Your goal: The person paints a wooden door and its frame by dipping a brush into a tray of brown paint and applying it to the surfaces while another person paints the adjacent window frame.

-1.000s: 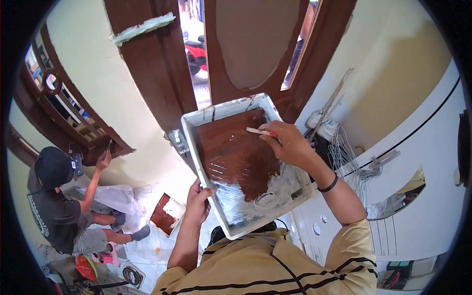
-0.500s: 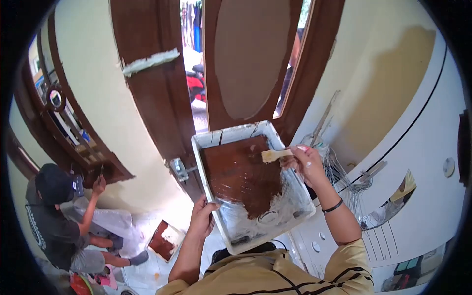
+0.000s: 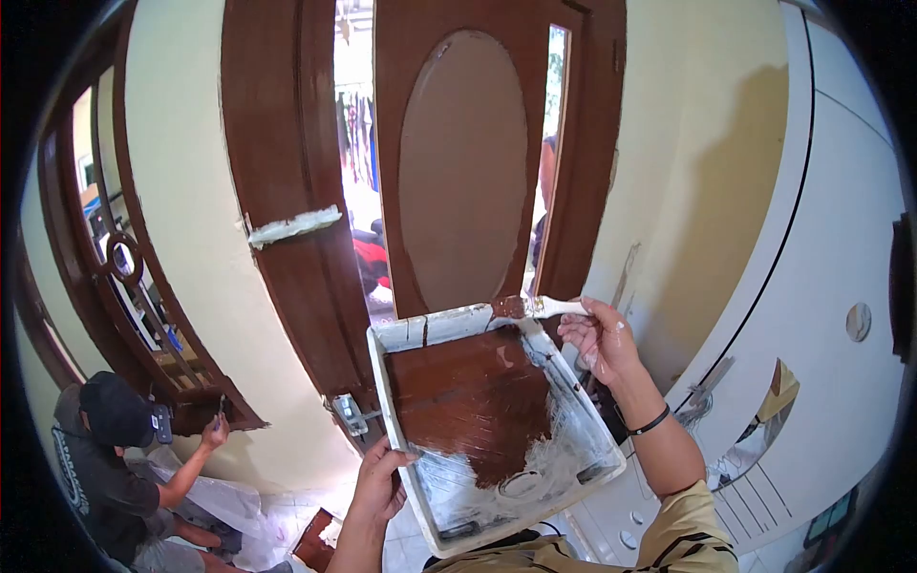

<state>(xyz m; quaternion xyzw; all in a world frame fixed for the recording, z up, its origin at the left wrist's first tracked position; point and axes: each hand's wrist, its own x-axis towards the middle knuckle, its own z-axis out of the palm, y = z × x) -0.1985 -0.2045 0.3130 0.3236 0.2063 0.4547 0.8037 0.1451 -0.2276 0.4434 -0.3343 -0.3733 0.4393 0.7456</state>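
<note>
My left hand point(image 3: 382, 477) grips the left rim of a white tray point(image 3: 458, 325), its thumb over the edge. Brown paint point(image 3: 468, 401) covers the upper part of the tray's inside, with whitish smears lower down. My right hand point(image 3: 602, 339) is closed on the pale handle of a paintbrush point(image 3: 511, 307). The brush's bristles are coated brown and lie at the tray's far rim. White marks show on my right fingers. Beyond the tray stands a brown door with a lighter oval panel point(image 3: 463, 172).
A co-worker point(image 3: 115, 477) in a black cap crouches at the left beside a brown window frame point(image 3: 205, 406). Another paint tray point(image 3: 315, 540) lies on the floor. A door handle point(image 3: 351, 413) juts out left of my tray. A white cabinet point(image 3: 821, 286) stands at the right.
The brush has risen from above the paint to the tray's far rim, and its bristles now look brown. The view has tilted up, so the tray appears lower.
</note>
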